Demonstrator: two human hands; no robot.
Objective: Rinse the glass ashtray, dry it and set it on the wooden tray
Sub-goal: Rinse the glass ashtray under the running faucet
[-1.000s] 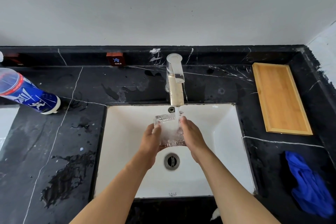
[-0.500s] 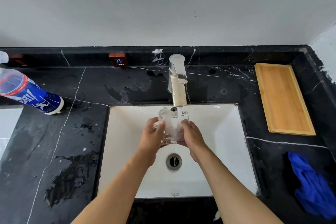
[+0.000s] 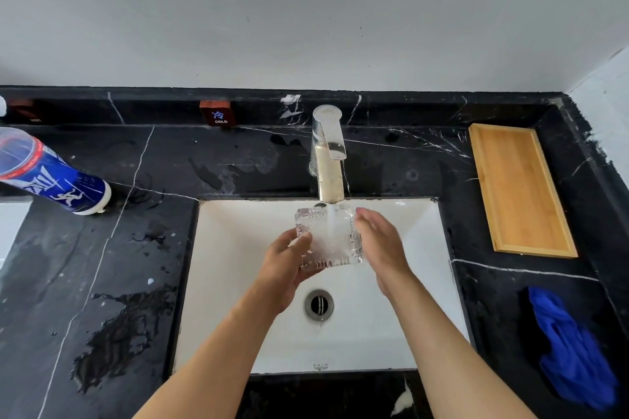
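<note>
A square clear glass ashtray [image 3: 326, 238] is held over the white sink [image 3: 238, 282], its hollow facing me, under the running stream from the faucet [image 3: 328, 160]. My left hand [image 3: 286, 269] grips its lower left corner, thumb on the front. My right hand [image 3: 379, 245] lies flat against its right edge, fingers straight. The wooden tray [image 3: 520, 190] lies bare on the black counter at the right. A crumpled blue cloth [image 3: 571, 347] rests on the counter nearer to me, below the tray.
A blue and white bottle [image 3: 51, 177] lies tilted at the far left. Water puddles [image 3: 119, 333] spot the black marble counter left of the sink. A small "COLD" sign [image 3: 218, 114] stands on the back ledge. The drain [image 3: 319, 304] sits below the ashtray.
The ashtray has been turned in my hands so its face is toward me and it looks larger and flatter. My right hand has shifted from cupping it to resting on its right edge.
</note>
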